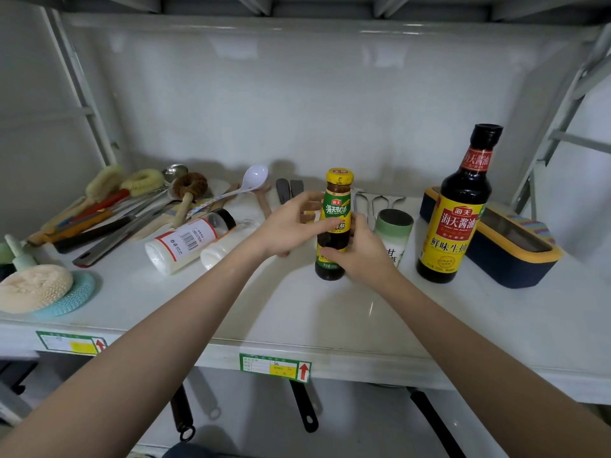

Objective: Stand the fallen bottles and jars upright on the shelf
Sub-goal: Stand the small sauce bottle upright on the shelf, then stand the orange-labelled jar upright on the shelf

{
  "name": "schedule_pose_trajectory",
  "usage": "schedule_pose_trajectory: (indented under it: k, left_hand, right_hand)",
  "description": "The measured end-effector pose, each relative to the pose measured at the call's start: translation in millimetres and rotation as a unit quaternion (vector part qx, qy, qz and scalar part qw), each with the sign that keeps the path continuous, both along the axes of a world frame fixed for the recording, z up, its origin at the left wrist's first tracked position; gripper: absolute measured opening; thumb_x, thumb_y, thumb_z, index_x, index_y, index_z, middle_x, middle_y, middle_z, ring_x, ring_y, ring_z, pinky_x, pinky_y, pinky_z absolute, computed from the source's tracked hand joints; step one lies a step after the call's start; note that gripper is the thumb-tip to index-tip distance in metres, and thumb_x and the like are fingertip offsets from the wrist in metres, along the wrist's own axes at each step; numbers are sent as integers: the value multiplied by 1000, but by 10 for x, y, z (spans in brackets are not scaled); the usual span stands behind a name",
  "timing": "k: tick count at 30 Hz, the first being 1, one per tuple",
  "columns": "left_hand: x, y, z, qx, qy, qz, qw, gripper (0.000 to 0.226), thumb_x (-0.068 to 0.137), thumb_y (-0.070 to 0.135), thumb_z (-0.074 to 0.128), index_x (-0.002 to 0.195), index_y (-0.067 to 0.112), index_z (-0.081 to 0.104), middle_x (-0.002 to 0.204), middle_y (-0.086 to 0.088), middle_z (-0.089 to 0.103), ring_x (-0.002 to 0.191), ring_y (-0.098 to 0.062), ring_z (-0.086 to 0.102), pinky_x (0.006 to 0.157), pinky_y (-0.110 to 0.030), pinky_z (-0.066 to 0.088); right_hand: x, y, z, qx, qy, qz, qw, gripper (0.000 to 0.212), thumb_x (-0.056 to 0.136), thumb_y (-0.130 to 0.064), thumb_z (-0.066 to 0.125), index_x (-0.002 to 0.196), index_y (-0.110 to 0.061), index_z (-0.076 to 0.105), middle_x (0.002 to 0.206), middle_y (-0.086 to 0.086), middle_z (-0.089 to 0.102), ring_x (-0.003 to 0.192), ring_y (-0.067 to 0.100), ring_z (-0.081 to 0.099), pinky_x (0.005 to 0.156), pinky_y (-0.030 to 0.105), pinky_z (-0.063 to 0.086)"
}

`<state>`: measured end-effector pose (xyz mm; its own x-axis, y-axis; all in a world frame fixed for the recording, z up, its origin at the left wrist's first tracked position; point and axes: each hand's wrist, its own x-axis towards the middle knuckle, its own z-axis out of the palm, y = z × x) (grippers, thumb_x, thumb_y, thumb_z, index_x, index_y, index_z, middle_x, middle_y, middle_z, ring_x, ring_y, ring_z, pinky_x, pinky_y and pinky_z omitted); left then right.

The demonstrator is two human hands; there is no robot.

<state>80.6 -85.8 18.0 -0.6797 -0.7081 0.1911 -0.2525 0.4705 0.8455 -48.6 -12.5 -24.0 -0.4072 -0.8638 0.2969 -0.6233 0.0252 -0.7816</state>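
A small dark sauce bottle (pixel 336 206) with a yellow cap and green label stands upright at the middle of the white shelf (pixel 297 312). My left hand (pixel 291 226) grips its left side and my right hand (pixel 358 249) wraps its lower right side. To the left, a white jar with a black cap (pixel 188 241) lies on its side, and a clear-capped white shaker (pixel 224 244) lies beside it. A green-lidded white canister (pixel 395 233) stands just behind my right hand. A tall soy sauce bottle (pixel 458 206) stands upright at the right.
Brushes, knives and utensils (pixel 125 206) pile up at the back left, with a white ladle (pixel 251 180). A sponge on a blue mat (pixel 43 289) sits at the front left. A navy and yellow box (pixel 509 252) stands at the right. Pan handles hang below the shelf.
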Motion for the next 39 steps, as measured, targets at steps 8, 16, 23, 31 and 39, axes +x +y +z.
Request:
schedule_pose_trajectory:
  k: [8, 16, 23, 31, 39]
  left_hand:
    - [109, 14, 180, -31, 14, 18, 999, 52, 86, 38, 62, 132, 16, 49, 135, -4, 56, 122, -13, 55, 107, -35, 42]
    - [359, -72, 229, -71, 13, 63, 995, 45, 90, 33, 57, 131, 17, 50, 131, 3, 57, 123, -11, 53, 107, -27, 38]
    - [738, -304, 131, -93, -16, 146, 985, 43, 89, 27, 57, 130, 14, 52, 134, -3, 57, 124, -18, 53, 107, -38, 41]
    - [1053, -579, -239, -63, -103, 193, 974, 35, 89, 32, 56, 113, 6, 60, 116, -12, 66, 131, -22, 39, 98, -25, 29]
    - [1032, -652, -417, -71, -185, 182, 963, 32, 87, 39, 54, 94, 10, 64, 83, -4, 60, 89, -26, 59, 61, -27, 37]
  right_hand:
    - [55, 108, 285, -61, 22, -8, 998, 65, 78, -18, 70, 132, -12, 35, 130, 11, 52, 117, 25, 55, 95, 35, 47]
    - [297, 189, 478, -162, 156, -56, 973, 39, 81, -16, 62, 115, -7, 46, 112, 9, 44, 103, 29, 53, 89, 45, 47]
    - [615, -62, 402, -127, 137, 14, 982, 33, 87, -20, 56, 115, -6, 47, 98, 4, 50, 83, 16, 51, 77, 30, 42]
    - [817, -532, 85, 50, -20, 52, 997, 38, 92, -28, 49, 126, -11, 41, 92, 5, 60, 90, 22, 57, 77, 29, 39]
    - [963, -859, -117, 132, -187, 67, 971, 53, 91, -32, 47, 138, -18, 28, 102, 11, 61, 87, 27, 66, 84, 38, 56]
